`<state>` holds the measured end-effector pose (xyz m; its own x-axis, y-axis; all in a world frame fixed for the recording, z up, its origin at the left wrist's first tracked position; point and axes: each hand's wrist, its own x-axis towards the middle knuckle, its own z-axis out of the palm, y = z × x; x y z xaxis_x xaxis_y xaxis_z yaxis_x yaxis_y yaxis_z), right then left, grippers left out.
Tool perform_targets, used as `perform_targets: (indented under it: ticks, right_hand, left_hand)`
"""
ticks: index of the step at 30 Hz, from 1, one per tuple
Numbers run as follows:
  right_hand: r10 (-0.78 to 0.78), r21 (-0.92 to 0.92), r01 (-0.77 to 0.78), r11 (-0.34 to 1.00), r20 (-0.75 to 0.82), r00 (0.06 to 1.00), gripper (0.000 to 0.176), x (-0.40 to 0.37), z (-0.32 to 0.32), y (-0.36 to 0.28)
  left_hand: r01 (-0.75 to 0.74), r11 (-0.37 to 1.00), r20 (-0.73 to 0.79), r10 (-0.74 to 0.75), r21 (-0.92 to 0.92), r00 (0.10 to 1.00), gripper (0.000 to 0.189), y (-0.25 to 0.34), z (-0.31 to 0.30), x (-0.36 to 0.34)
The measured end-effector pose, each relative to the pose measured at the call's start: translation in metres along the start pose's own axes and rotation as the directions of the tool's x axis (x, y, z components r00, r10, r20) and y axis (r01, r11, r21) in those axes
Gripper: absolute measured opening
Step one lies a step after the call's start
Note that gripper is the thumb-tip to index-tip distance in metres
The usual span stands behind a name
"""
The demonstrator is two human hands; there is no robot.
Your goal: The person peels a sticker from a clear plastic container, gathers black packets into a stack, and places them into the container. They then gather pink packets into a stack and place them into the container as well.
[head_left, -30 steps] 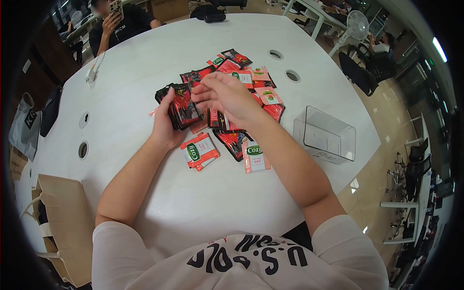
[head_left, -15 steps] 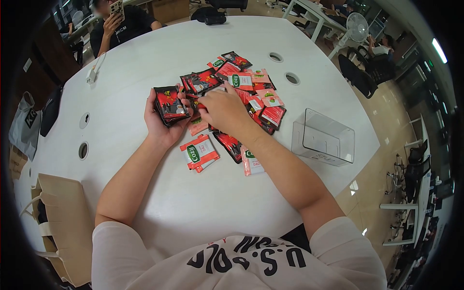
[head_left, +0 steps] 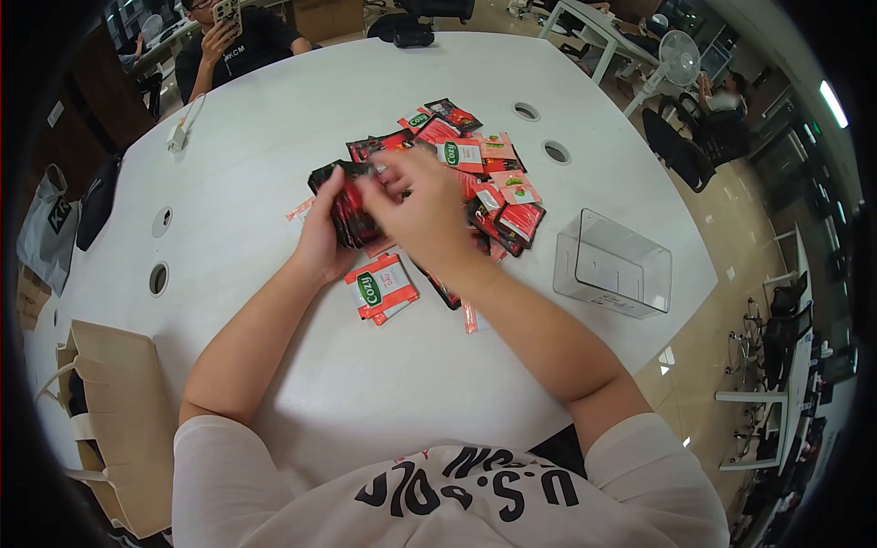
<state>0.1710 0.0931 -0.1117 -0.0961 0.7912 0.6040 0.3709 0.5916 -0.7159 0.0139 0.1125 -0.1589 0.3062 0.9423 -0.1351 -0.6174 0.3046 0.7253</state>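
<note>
My left hand [head_left: 322, 228] grips a stack of black-and-red sachets [head_left: 354, 217], tilted up over the table. Right beside the stack is my right hand [head_left: 422, 205], blurred, its fingers curled and thumb toward the sachets; what it holds is too smeared to make out. Beneath and beyond it spreads a loose pile of sachets [head_left: 522, 222], black-and-red ones mixed with red-and-white Cozy ones. Several red-and-white Cozy sachets [head_left: 391, 283] lie in a small stack near my left wrist. A pink-edged sachet [head_left: 299, 210] peeks out left of my left hand.
A clear plastic box [head_left: 614, 265] stands on the white round table [head_left: 365, 402] at the right. Cable holes [head_left: 159, 279] pierce the tabletop. A white charger [head_left: 177, 137] lies far left, a beige bag [head_left: 123, 420] at near left. Across the table, a person [head_left: 242, 50] holds up a phone.
My right hand has drawn back from the pile to the stack in my left hand. The stack has tipped and shifted slightly right, uncovering a pink-edged sachet.
</note>
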Motion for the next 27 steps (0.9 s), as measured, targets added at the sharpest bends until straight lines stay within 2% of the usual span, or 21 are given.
perform_targets:
  ticks: [1,2,4,6,9,11,12,14,15,16,19,20,23,27]
  right_hand:
    - [-0.047,-0.049,0.049,0.998,0.049,0.998,0.033,-0.006,0.008,0.0]
    - [-0.06,-0.028,0.063,0.998,0.081,0.995,0.033,-0.008,0.01,0.003]
    - [-0.091,0.017,0.09,0.996,0.148,0.985,0.035,-0.009,0.015,0.004]
    - [-0.153,-0.043,0.164,0.985,0.195,0.969,0.034,-0.007,0.017,0.011]
    - [-0.023,0.026,0.015,1.0,0.368,0.93,0.036,-0.001,0.0,0.014]
    - [0.071,0.158,-0.159,0.975,0.454,0.888,0.037,0.011,-0.011,0.016]
    - [0.031,0.166,-0.096,0.981,0.358,0.933,0.042,0.017,-0.013,0.027]
    - [-0.089,-0.171,0.126,0.977,0.207,0.974,0.05,0.02,-0.013,0.052]
    - [-0.173,-0.348,0.214,0.913,0.144,0.974,0.054,0.019,-0.013,0.069]
    - [-0.168,-0.393,0.262,0.881,0.258,0.951,0.068,0.016,-0.008,0.08]
    - [0.057,-0.407,0.157,0.9,0.466,0.883,0.076,0.012,-0.006,0.079]
    - [0.07,-0.438,0.159,0.885,0.463,0.883,0.083,0.013,-0.007,0.073]
    - [0.025,-0.509,0.233,0.829,0.451,0.892,0.074,0.008,-0.003,0.071]
    - [0.036,-0.521,0.223,0.824,0.442,0.896,0.042,0.005,-0.001,0.071]
  left_hand:
    - [0.0,0.999,-0.047,0.002,0.046,0.999,0.054,-0.001,0.005,-0.003]
    - [0.003,1.0,0.13,-0.007,0.028,0.992,0.056,-0.005,-0.025,0.009]
    - [0.01,0.992,0.053,-0.004,-0.123,0.999,0.058,0.006,-0.007,0.001]
    - [0.006,0.978,0.025,-0.001,-0.211,1.0,0.06,0.016,0.01,-0.01]
    - [0.033,0.981,0.064,-0.022,-0.191,0.998,0.052,0.009,-0.011,0.003]
    - [0.054,0.971,0.038,-0.046,-0.232,0.998,0.045,0.009,-0.014,0.005]
    - [0.061,0.966,0.024,-0.056,-0.253,0.998,0.042,0.01,-0.013,0.004]
    - [0.073,0.905,0.16,-0.006,-0.418,0.987,0.041,0.011,-0.022,0.004]
    - [0.09,0.865,0.23,0.03,-0.494,0.973,0.041,0.012,-0.024,0.007]
    - [0.064,0.871,0.234,0.059,-0.487,0.971,0.045,0.013,-0.022,0.006]
    - [0.077,0.851,0.238,0.057,-0.52,0.97,0.053,0.009,-0.029,0.01]
    - [0.068,0.851,0.228,0.062,-0.52,0.972,0.05,0.008,-0.032,0.012]
    - [0.046,0.848,0.17,0.053,-0.529,0.984,0.048,0.01,-0.03,0.01]
    - [0.023,0.852,0.132,0.055,-0.524,0.99,0.047,0.009,-0.027,0.01]
